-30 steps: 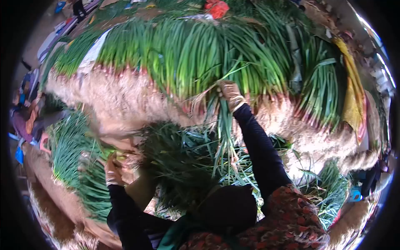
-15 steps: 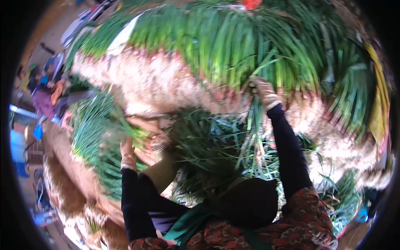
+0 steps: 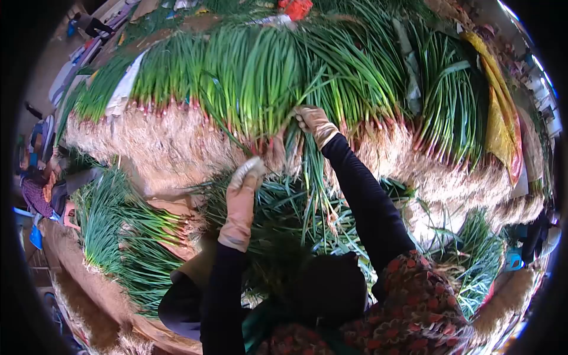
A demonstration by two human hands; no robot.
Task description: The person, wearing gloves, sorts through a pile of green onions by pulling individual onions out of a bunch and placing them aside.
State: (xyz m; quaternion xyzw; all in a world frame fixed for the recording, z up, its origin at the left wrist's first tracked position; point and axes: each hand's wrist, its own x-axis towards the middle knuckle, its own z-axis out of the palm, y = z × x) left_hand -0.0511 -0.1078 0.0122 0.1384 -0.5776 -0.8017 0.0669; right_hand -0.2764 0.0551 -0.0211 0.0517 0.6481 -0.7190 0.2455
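Here at the far left, a person in a checked top [image 3: 36,194] sits low, and just to the right a heap of green onions [image 3: 103,213] spreads its long leaves beside a smaller bunch [image 3: 168,225], whose reddish bases and roots point right. Farther back, a white sheet [image 3: 125,89] lies across the left part of the long row of green onions [image 3: 254,71], leaves running to the far side, pale roots [image 3: 168,139] fringing the near edge. Now your left hand [image 3: 241,201], gloved, is raised near that root edge, apart from your other hand; its fingers are bunched together at the tips, and you can't tell whether anything is pinched between them. Below it and to the right, loose leaves [image 3: 281,207] lie in a dark tangle. There's your right hand [image 3: 312,123], gloved too, reaching to the middle of the row, right at the stalk bases: its fingers are curled in together against the stalks, though what they grip is too small to tell. Long leaves [image 3: 313,177] hang just beneath it. Far behind sits a red bag [image 3: 296,8], and at the right end of the row a yellow sheet [image 3: 497,100] drapes toward you.
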